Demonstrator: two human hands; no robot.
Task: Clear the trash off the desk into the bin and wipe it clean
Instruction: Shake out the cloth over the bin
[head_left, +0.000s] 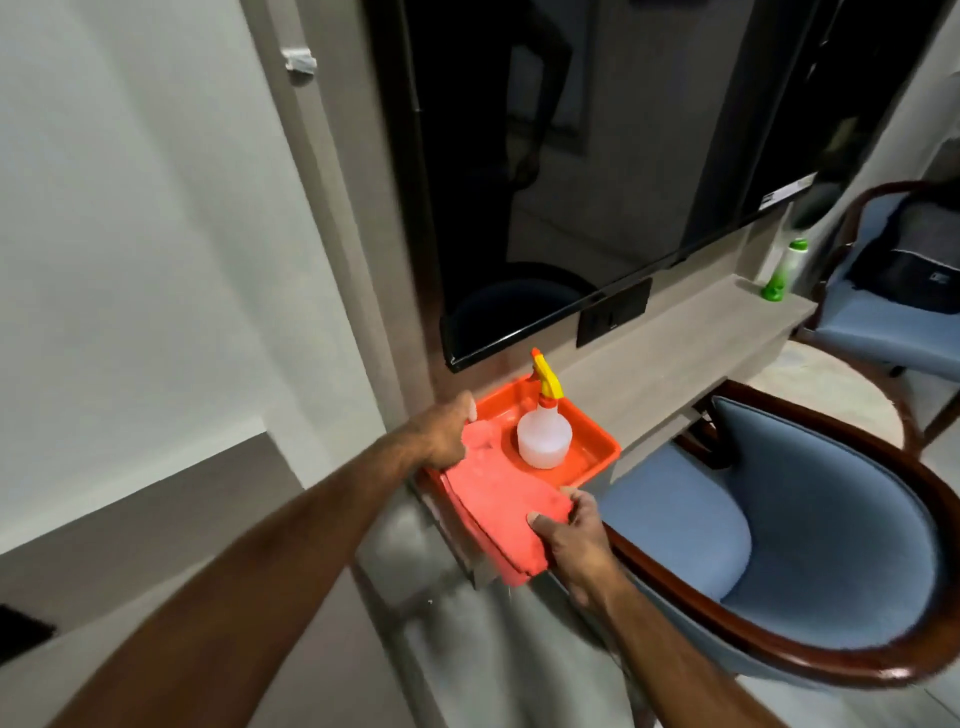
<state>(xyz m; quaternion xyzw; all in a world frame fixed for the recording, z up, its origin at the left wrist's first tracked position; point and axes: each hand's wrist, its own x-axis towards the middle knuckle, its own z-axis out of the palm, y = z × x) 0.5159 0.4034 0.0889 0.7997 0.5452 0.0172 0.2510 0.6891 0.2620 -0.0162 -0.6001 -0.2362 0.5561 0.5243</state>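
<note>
No readable text anywhere, white sticker on the TV (571, 171) edge too blurred, small mark on the bag (919, 254) illegible

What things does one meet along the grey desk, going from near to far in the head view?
Folded pink cloth → clear plastic spray bottle with yellow trigger standing in the orange plastic tray → black wall socket plate → green-capped bottle.
</note>
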